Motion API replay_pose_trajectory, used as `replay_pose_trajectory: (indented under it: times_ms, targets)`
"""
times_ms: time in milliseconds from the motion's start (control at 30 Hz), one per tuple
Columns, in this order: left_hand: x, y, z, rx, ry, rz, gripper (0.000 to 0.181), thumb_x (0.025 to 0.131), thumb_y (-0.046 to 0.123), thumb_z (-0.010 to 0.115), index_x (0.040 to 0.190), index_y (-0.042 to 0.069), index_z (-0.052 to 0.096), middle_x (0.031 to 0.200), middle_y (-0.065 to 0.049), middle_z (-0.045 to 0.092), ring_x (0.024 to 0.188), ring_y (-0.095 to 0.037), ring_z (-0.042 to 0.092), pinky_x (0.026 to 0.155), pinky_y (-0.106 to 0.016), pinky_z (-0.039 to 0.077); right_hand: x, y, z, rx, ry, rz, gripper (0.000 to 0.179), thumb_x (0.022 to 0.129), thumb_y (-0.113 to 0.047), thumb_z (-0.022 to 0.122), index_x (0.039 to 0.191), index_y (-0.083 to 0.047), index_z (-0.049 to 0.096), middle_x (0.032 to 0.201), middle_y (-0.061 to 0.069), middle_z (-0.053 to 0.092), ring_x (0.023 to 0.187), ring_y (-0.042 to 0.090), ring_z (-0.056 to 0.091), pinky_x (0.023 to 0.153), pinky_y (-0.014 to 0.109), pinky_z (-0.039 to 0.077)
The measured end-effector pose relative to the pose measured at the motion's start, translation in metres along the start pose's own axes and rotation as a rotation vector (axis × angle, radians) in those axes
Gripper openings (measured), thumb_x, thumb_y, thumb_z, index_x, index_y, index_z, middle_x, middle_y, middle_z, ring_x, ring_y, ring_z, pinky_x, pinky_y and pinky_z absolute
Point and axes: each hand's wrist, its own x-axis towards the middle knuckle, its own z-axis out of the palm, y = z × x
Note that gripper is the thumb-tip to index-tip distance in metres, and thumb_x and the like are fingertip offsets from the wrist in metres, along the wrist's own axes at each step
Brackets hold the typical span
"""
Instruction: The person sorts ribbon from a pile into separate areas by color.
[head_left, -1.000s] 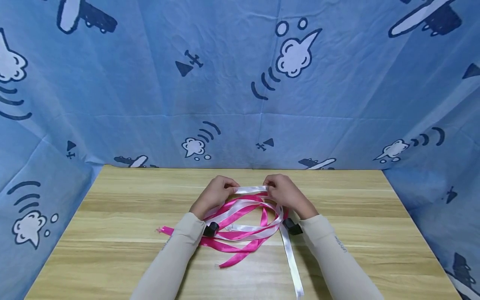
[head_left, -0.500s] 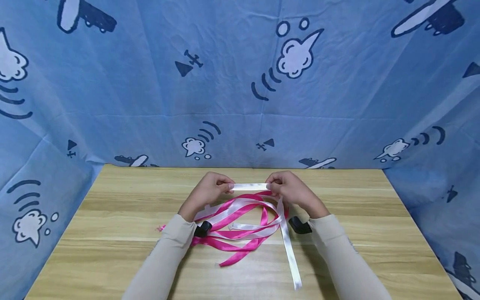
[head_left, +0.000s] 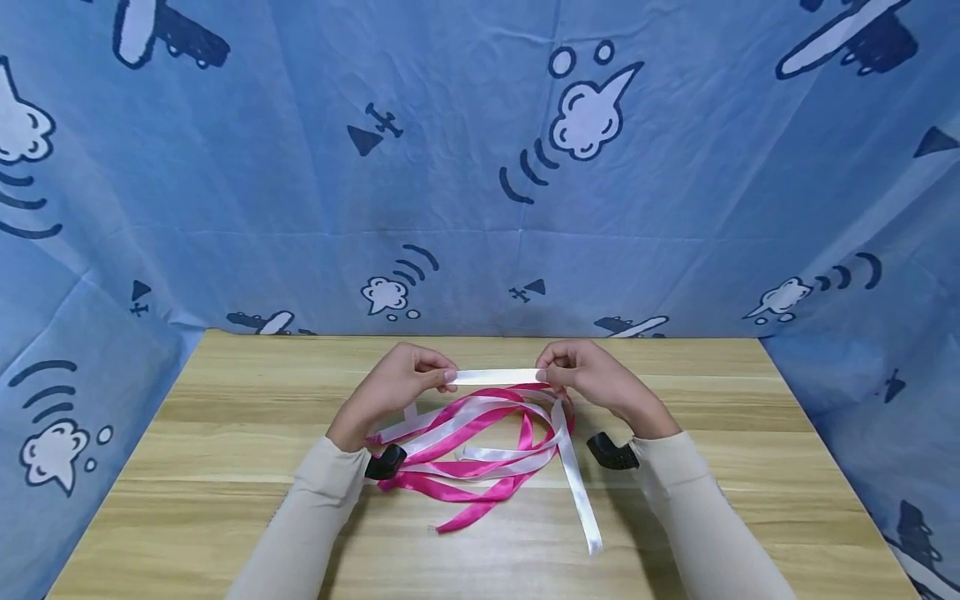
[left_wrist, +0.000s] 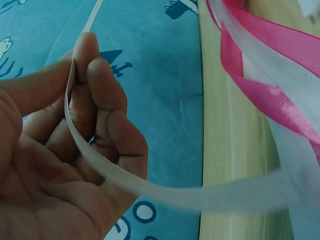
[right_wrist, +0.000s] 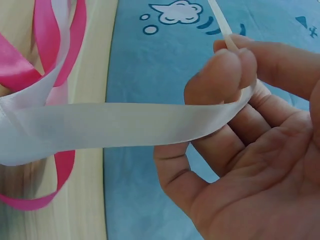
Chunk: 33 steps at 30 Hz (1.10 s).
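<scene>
A white satin ribbon (head_left: 495,377) is stretched straight between my two hands, above the far side of a ribbon pile. My left hand (head_left: 397,379) pinches it between thumb and fingers; in the left wrist view the white ribbon (left_wrist: 165,197) runs down past the palm and back toward the pile. On the other side my right hand (head_left: 592,375) pinches the same strip, and in the right wrist view the white ribbon (right_wrist: 125,124) trails from the fingers to the left. Below lie looped pink ribbons (head_left: 480,504) mixed with white ones on the table. One white tail (head_left: 581,504) hangs toward the front.
The wooden table (head_left: 750,500) carries the pile near its middle. A blue patterned cloth (head_left: 465,167) rises behind the table's far edge and at both sides. Black wrist devices (head_left: 611,452) sit at both cuffs.
Both hands have moved apart, the left one farther to the left, so the white stretch between them is longer. The white tail at the front has drawn up away from the near edge.
</scene>
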Motion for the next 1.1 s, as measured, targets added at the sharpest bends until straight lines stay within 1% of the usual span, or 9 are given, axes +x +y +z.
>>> replay_pose_trajectory:
  times_ms: [67,200,300,400,433,633,767,900,1100]
  targets:
    - [-0.003,-0.001,-0.004,-0.012,-0.013,0.001,0.017,0.1,0.02,0.072,0.11,0.009,0.081,0.095,-0.005,0.079,0.101,-0.034,0.073,0.101,-0.054,0.053,-0.003,0.0,-0.002,0.008,-0.001,-0.003,0.014,0.103,-0.008,0.062,0.103,0.005,0.067,0.074,0.006,0.058,0.067,0.024,0.06,0.068,0.035,0.054]
    - [-0.007,-0.003,-0.01,-0.048,-0.015,0.023,0.018,0.099,0.019,0.073,0.11,0.006,0.08,0.094,-0.01,0.08,0.098,-0.033,0.073,0.099,-0.057,0.054,-0.008,0.001,-0.007,0.028,0.009,-0.009,0.018,0.104,-0.011,0.063,0.104,0.007,0.066,0.072,0.005,0.057,0.066,0.022,0.06,0.07,0.036,0.054]
    - [-0.011,-0.003,-0.015,-0.07,-0.006,0.031,0.018,0.099,0.019,0.073,0.109,0.006,0.08,0.092,-0.009,0.079,0.093,-0.028,0.073,0.098,-0.054,0.053,-0.012,0.001,-0.01,0.038,0.019,-0.019,0.019,0.103,-0.014,0.065,0.103,0.006,0.067,0.072,0.004,0.056,0.067,0.021,0.057,0.072,0.036,0.052]
    - [-0.018,-0.002,-0.02,-0.062,0.007,0.037,0.019,0.099,0.02,0.074,0.11,0.007,0.08,0.092,-0.004,0.079,0.09,-0.019,0.072,0.097,-0.047,0.052,-0.016,0.001,-0.014,0.055,0.02,-0.03,0.02,0.103,-0.015,0.066,0.101,0.005,0.066,0.07,0.003,0.054,0.067,0.018,0.054,0.074,0.035,0.049]
    - [-0.02,-0.003,-0.022,-0.055,0.011,0.039,0.019,0.099,0.021,0.074,0.11,0.007,0.08,0.092,-0.004,0.079,0.09,-0.018,0.072,0.096,-0.045,0.052,-0.018,0.001,-0.016,0.059,0.019,-0.035,0.02,0.103,-0.015,0.066,0.101,0.005,0.066,0.07,0.002,0.054,0.066,0.018,0.054,0.073,0.034,0.048]
    - [-0.03,-0.001,-0.035,-0.027,0.024,0.062,0.021,0.099,0.021,0.074,0.111,0.004,0.079,0.092,-0.004,0.078,0.092,-0.024,0.073,0.092,-0.039,0.052,-0.029,0.003,-0.028,0.071,0.039,-0.048,0.02,0.103,-0.016,0.066,0.103,0.004,0.065,0.069,-0.001,0.054,0.067,0.019,0.055,0.073,0.033,0.048]
    - [-0.034,-0.001,-0.044,-0.015,0.027,0.058,0.023,0.1,0.023,0.074,0.111,0.004,0.079,0.092,-0.004,0.078,0.091,-0.021,0.072,0.089,-0.037,0.052,-0.035,0.007,-0.038,0.065,0.067,-0.046,0.018,0.103,-0.017,0.067,0.103,0.001,0.066,0.07,-0.002,0.055,0.068,0.019,0.056,0.077,0.033,0.048]
    - [-0.038,-0.003,-0.051,-0.026,0.035,0.051,0.023,0.099,0.022,0.074,0.111,0.003,0.079,0.09,-0.004,0.078,0.091,-0.021,0.072,0.088,-0.039,0.054,-0.04,0.01,-0.046,0.06,0.086,-0.061,0.017,0.104,-0.017,0.066,0.102,0.0,0.066,0.071,-0.002,0.055,0.068,0.023,0.056,0.077,0.033,0.048]
    - [-0.043,-0.01,-0.063,-0.032,0.063,0.037,0.025,0.099,0.023,0.074,0.111,0.001,0.078,0.087,-0.002,0.078,0.09,-0.018,0.071,0.085,-0.031,0.055,-0.046,0.016,-0.057,0.082,0.103,-0.072,0.017,0.104,-0.014,0.066,0.101,0.003,0.065,0.071,-0.003,0.056,0.065,0.024,0.055,0.075,0.032,0.049]
